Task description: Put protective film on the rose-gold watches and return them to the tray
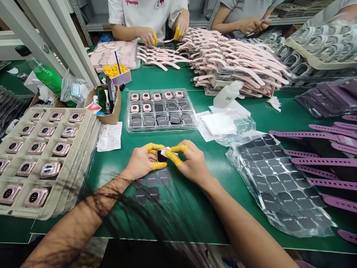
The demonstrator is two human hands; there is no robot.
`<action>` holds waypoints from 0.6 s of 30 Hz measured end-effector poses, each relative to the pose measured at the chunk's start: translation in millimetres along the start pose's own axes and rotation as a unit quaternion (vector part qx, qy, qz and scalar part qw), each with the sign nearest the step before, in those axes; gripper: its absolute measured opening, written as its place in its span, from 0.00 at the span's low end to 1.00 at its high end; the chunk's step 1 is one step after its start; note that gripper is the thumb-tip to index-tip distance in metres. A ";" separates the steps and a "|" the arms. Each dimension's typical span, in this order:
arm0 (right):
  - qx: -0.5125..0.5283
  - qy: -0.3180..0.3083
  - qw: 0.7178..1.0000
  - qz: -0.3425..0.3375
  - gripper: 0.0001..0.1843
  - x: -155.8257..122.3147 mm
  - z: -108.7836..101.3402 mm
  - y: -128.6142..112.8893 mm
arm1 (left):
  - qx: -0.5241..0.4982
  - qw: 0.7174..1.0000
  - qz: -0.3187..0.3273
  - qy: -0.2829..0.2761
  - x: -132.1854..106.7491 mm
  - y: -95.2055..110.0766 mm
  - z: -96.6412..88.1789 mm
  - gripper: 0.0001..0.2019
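Black hair strands [96,203] hang nearest the camera, obstructing part of the left forearm [69,227] and of one clear film sheet [169,192] on the green tabletop [195,212]. Five dark squares [152,180] can be counted on that sheet, with "HiFuture" legible. At its far edge, the left hand [139,162] has thumb and fingers closed on one watch case [161,156], screen dark. The right hand [195,162] has thumb and forefinger nearly together, pinching one white wipe [165,150] against the case. Yellow finger cots [160,165] are worn on both hands.

At left, one moulded tray [21,213], topmost of a stack, shows fourteen pink watch cases [36,196]; its left edge is out of view. At right, one larger film sheet [290,182] repeats "HiFuture"; glare prevents an exact count of its squares. Purple straps [318,161] beside it overlap and run out of view.

Farther off, one clear tray [161,129] of fifteen compartments contains seven pink cases [168,95] and eight dark square pieces [175,118], several lettered. Around it: one white bottle [227,95] bearing a black printed code, one cardboard box [113,118] of mixed items, and one small box [123,78] of yellow cots with one blue stick [117,61]. Pale pink straps [237,63] are heaped beyond, number indeterminable. At least two co-workers [147,18] are at the far side.
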State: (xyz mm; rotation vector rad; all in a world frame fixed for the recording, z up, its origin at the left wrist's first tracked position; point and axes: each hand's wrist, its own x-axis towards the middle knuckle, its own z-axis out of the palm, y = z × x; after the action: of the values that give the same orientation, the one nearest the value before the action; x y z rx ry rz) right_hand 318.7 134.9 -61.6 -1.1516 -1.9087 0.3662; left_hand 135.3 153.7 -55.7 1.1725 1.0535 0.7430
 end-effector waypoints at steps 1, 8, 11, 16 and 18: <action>0.009 -0.010 1.000 0.005 0.03 -0.3 0.2 1.6 | -0.002 1.000 -0.003 -0.002 -0.1 1.0 0.4 0.31; -0.030 0.027 0.990 0.133 0.11 -2.8 -4.3 11.8 | -0.027 0.999 -0.024 0.024 2.5 8.0 3.3 0.32; -0.004 0.030 0.992 0.125 0.10 -5.0 -0.1 8.9 | -0.016 0.999 -0.022 0.029 2.1 7.3 3.9 0.31; -0.098 -0.006 0.979 0.178 0.14 1.5 -3.1 10.1 | 0.002 1.000 -0.007 0.023 1.3 6.4 3.4 0.30; -0.179 -0.010 0.964 0.194 0.14 -6.7 -13.7 6.7 | 0.008 0.999 -0.011 0.036 2.2 7.5 3.3 0.31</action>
State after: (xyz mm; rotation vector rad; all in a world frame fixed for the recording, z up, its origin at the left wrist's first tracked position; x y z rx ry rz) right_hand 334.8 130.6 -61.2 -1.7787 -1.8055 0.2440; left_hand 139.5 156.4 -48.9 1.1528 1.1318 0.7666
